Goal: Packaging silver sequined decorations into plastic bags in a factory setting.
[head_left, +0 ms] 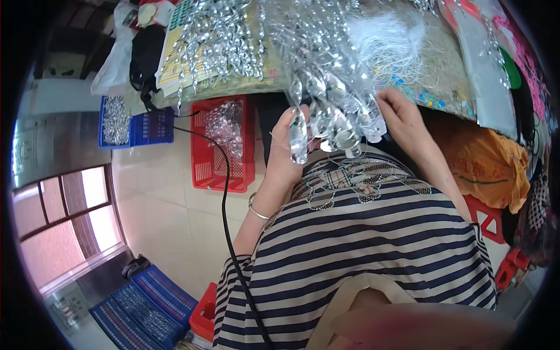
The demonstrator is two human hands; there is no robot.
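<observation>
A thick bundle of shiny silver bead strands (335, 111) hangs over the table's near edge, its large faceted drops at the lower end. My left hand (286, 134) is closed at the bundle's left side, with part of the fingers hidden behind the drops. At the bundle's right side, my right hand (405, 116) has its fingers bent and close together against the strands. What lies between those fingertips is hidden. More silver bead strands (224, 46) lie over a yellow sheet on the table to the left. A tangle of white thread (391, 44) lies to the right.
Below the table on the left stand a red basket (198, 169) and a blue basket (153, 128), both holding silver pieces. A black cable (226, 204) runs down past my left arm. An orange bag (484, 163) sits under the table's right side.
</observation>
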